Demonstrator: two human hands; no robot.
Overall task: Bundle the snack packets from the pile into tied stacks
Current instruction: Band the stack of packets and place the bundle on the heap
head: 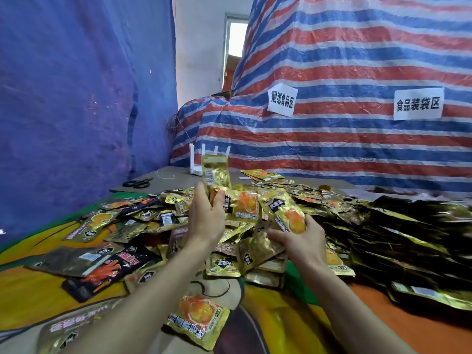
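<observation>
**Item:** snack packets, flat gold-foil sachets. The pile (163,221) lies on the tabletop (383,315) under and around both hands, spreading mostly to the left of the left hand.

**In hand:** my left hand (204,221) has its fingers curled round a few upright packets (215,175), whose top edges stand above the fingertips. My right hand (298,244) is lower and just to the right. It grips one orange-printed packet (287,213) by its near end.

**Handling, as I judge it:**
- The packets are light, thin and pliant, with slick foil.
- A stack will probably fan or slide unless squeezed across its flat faces.
- I would lift singles by a sealed edge and clamp the gathered stack across its middle.
- The grip should be gentle, since the contents may crush.

**Nearby:**
- A loose packet (198,320) lies between the forearms.
- A black packet (107,274) lies left of the left forearm.
- A darker heap (408,238) of packets sits right of the right hand.

**Beyond the left hand:**
- A white rack (198,159) stands just behind the upright packets.
- String (166,175) and scissors (139,183) lie further left.

**Backdrop:** a striped tarp (357,60) carries two paper signs (281,99).
</observation>
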